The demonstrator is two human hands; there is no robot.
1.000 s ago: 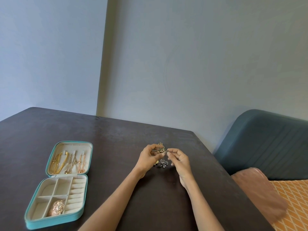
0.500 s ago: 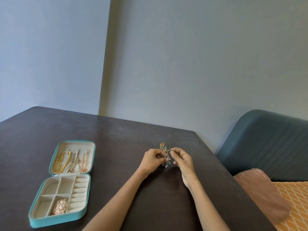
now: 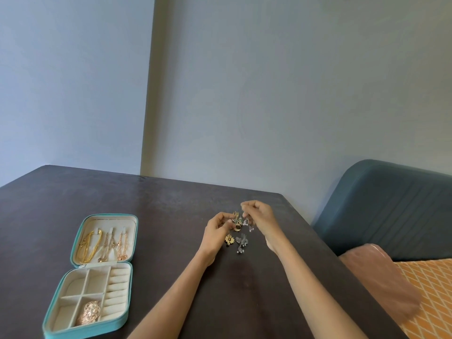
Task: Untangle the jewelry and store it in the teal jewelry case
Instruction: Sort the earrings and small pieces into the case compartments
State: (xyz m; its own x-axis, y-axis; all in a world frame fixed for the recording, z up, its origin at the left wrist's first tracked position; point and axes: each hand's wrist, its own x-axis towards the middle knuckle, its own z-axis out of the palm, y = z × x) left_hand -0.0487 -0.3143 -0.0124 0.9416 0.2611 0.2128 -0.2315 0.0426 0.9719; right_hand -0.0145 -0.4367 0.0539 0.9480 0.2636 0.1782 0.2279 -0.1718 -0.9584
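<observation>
From the head view, the untangling step was in hand. The left hand (image 3: 216, 227) pinched a gold cluster (image 3: 236, 222), while the right hand (image 3: 259, 215) pinched a silver dangling piece (image 3: 247, 222) beside it, above the desk (image 3: 171, 206) near its far edge. A gold flower piece (image 3: 229, 240) and a silver piece (image 3: 242, 242) lay below. The teal jewelry case (image 3: 93, 331) lay open toward the desk's left edge. The next move probably called for a gentle pull apart, then carrying one piece to the case.
</observation>
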